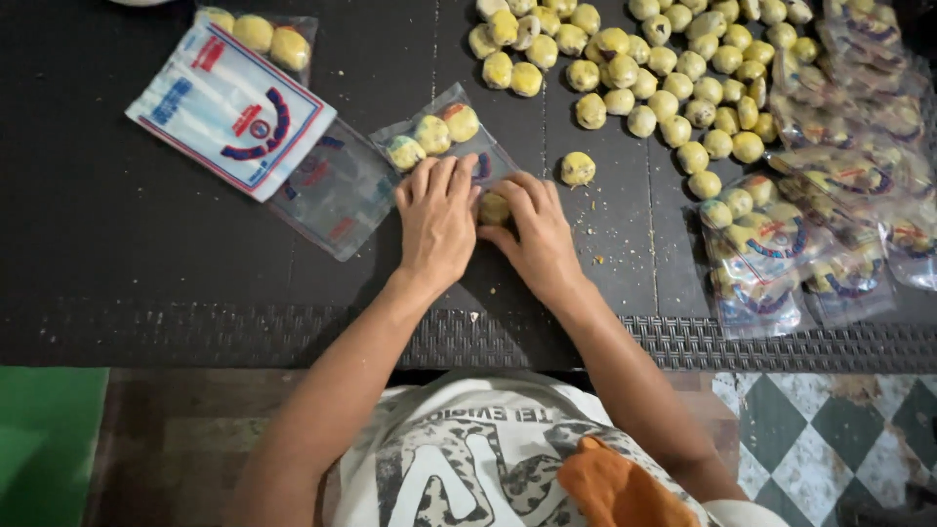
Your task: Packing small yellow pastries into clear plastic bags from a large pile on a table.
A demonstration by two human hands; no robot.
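My left hand (436, 220) lies flat on the clear plastic bag (444, 137) with three round yellow cakes inside, fingers close together | my right hand (535, 234) fingers pinch one more small yellow cake (494, 207) at the bag's mouth | all on the black counter (117, 244) | loose cake pile (664, 68) well apart

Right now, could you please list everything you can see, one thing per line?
Loose round pastries: dozens, yellow, heaped at the table's top right.
Single pastry: one, yellow, lying apart, right of the hands.
Open bag: one, clear, three pastries inside, under the fingertips.
Empty bags: a stack, white with red and blue print, top left.
Filled bags: several, piled at right.
Table: one, black, woven front edge.
Floor: green-and-white checks.
Left hand: on the open bag.
Right hand: pinching a pastry.
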